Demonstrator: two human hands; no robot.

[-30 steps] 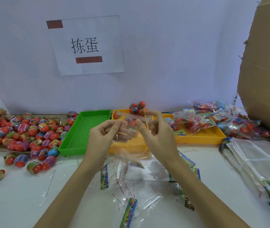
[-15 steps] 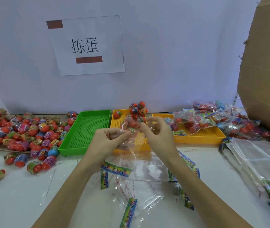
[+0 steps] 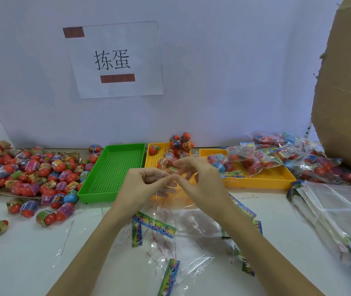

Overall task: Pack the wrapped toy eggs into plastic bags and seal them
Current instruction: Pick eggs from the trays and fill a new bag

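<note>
Across the white table [image 3: 10, 263], wrapped eggs [image 3: 27, 174] heap at the far left, sealed packs [image 3: 298, 161] crowd the right, and a stack of empty bags [image 3: 337, 212] lies at the near right. Between them, over the yellow tray [image 3: 255, 183], both hands meet. Left hand [image 3: 140, 186] and right hand [image 3: 200, 182] each pinch the top of one clear bag [image 3: 191, 218], fingertips almost touching. That bag hangs straight down from them, its long axis running toward the person, its printed header strip [image 3: 154, 224] draped low. Neither hand is nearer; sealing probably needs both.
</note>
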